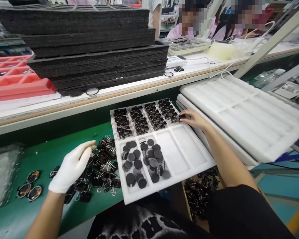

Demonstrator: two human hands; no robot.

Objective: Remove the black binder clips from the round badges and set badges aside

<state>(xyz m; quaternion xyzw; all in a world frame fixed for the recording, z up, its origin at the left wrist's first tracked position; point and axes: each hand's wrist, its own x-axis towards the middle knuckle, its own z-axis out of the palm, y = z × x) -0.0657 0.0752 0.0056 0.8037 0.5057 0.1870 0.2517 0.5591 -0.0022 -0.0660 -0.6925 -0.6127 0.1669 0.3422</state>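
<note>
Left hand [73, 166]: gloved, fingers apart, seemingly empty, over binder-clip pile [106, 151] left of white foam tray [186, 151], likely within easy reach
Right hand [194, 119]: bare, fingertips pinching black binder clip [185, 116] beyond tray's far edge
Dark discs [158, 154]: tray's left two compartments; divider probably prevents mixing

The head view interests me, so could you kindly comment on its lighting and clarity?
Head view: brightly lit, with the white tray and gloved left hand quite pale; also in the head view, the red tray looks soft, and mosaic blocks partly cover two background people.
</note>
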